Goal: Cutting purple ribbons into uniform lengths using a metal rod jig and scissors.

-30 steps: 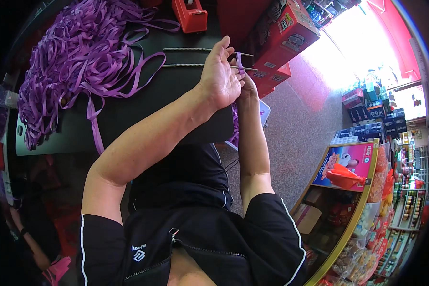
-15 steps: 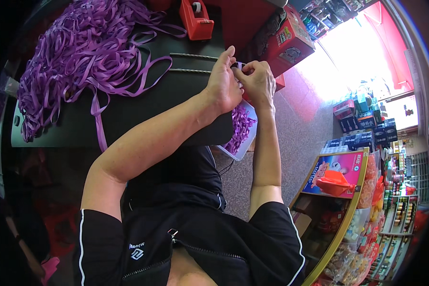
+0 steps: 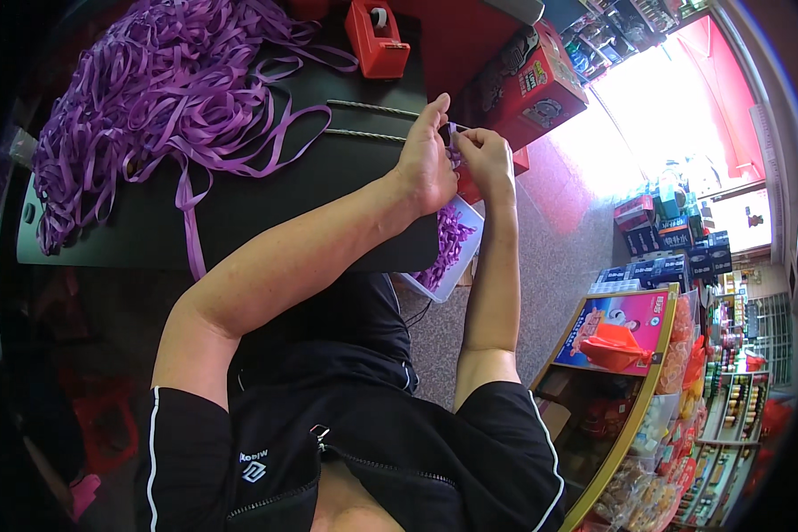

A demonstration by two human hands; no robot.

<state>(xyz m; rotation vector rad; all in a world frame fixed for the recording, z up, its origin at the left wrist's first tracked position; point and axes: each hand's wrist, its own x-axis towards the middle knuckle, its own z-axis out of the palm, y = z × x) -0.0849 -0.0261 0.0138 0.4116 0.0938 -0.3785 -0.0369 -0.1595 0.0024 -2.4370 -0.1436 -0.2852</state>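
Black, flat and matt, the tabletop (image 3: 328, 199) spans the left and centre. Across its far left sprawls a heap of purple ribbon (image 3: 168, 97), flat, faintly glossy strips looped over one another; one strand hangs over the near edge beside the left forearm (image 3: 284, 235), where a sweep of the arm could drag and tangle it. Right of the table sits a white plastic tub (image 3: 470, 253) of short, crinkled purple strips (image 3: 454, 232). On the far side stands a boxy red tape dispenser (image 3: 378, 51). The left hand (image 3: 427, 168) is upright beside two twisted metal rods (image 3: 368, 136), its fingers too hidden to tell their grip. The right hand (image 3: 490, 160) narrows, thumb and forefinger seemingly pinching the small ribbon band (image 3: 453, 133) near the rods' right end. With a slack pinch, that slick band could slip or twist.
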